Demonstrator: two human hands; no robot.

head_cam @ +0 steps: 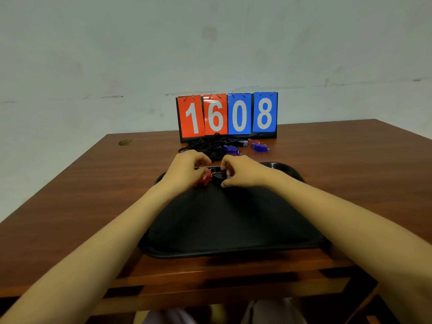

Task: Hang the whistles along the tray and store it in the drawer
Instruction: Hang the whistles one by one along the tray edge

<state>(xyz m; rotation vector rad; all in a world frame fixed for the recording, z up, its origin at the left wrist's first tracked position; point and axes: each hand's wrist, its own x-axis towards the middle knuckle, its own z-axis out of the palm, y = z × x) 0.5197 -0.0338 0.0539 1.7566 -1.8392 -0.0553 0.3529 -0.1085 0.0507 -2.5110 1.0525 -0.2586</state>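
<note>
1. pale, scuffed wall (210,43) stood behind everything.
2. brown wood table (70,195) ran back to it.
3. black tray (233,252) lay flat at table's near edge, btwn both forearms.
4. scoreboard (226,115) at far edge read 1608, red then blue.
5. left hand (187,170) had fingers curled, gripping red whistle (203,180) over tray's far rim.
6. right hand (243,170) sat just beside, fingertips pinched by the whistle's ring; couldn't tell on what.
7. black lanyards (205,146) lay heaped below scoreboard.
8. two blue whistles (258,146) lay right of that heap, off the tray.
</note>
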